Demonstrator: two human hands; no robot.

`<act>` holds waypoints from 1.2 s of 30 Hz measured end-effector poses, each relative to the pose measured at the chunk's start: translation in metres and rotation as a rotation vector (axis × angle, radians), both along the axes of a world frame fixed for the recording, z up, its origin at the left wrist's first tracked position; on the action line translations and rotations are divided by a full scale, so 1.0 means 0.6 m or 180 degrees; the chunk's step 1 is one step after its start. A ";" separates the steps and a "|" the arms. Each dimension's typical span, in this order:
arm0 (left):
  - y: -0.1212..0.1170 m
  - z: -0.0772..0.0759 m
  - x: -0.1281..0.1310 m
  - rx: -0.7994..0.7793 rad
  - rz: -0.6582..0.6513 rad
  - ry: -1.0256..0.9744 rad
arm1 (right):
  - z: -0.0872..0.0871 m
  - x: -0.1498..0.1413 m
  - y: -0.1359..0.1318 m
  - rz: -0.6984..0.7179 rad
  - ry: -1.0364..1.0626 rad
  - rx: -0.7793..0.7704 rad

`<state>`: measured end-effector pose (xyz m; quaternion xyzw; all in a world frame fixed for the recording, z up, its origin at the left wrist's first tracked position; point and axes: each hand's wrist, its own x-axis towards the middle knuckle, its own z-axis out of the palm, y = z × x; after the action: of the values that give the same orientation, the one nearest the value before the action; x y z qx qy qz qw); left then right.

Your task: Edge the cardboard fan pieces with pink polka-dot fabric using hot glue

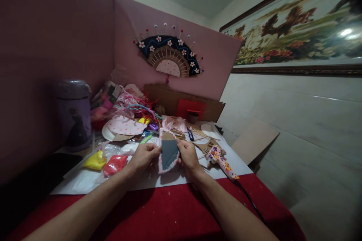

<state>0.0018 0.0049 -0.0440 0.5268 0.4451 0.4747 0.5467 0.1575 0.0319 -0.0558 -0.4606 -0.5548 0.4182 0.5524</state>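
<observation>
Both hands hold one small craft piece (169,153) upright above the table: a dark grey wedge with a pink dotted fabric edge and a brown top. My left hand (144,157) pinches its left edge with closed fingers. My right hand (187,156) grips its right edge, thumb on the front. A glue gun (222,161) with a flowered pattern lies just right of my right hand, its black cord trailing off over the red cloth.
A white sheet (85,182) covers the red tablecloth (158,214). Yellow (94,161) and red (114,164) bags lie to the left, with a purple jug (74,112) behind. Fabric scraps, pipe cleaners and cardboard pile up at the back. A decorated fan (169,56) hangs on the pink board.
</observation>
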 end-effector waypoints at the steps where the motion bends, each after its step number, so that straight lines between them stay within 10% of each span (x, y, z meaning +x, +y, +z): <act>1: -0.002 0.001 0.002 0.0008 -0.0010 0.0062 | -0.001 0.000 0.002 -0.0044 -0.0015 0.0005; 6: 0.001 0.008 -0.003 0.0409 0.0406 0.0660 | -0.010 0.010 0.016 -0.0360 -0.0097 0.0169; 14: 0.023 0.075 -0.108 0.1270 0.2589 0.2630 | -0.012 0.017 0.023 -0.0746 -0.0419 0.0521; 22: 0.058 0.034 -0.166 0.0808 0.1622 0.4382 | -0.012 0.016 0.022 -0.0835 -0.0584 0.0694; 30: 0.052 0.039 -0.174 0.1070 0.1651 0.4272 | -0.013 0.016 0.022 -0.0865 -0.0521 0.0653; 36: 0.058 0.039 -0.170 0.1318 0.2060 0.2930 | -0.014 0.020 0.026 -0.0826 -0.0291 0.0463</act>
<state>-0.1000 0.0398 -0.0207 0.6116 0.6723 0.4170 0.0113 0.1692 0.0473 -0.0642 -0.5058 -0.5440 0.2806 0.6078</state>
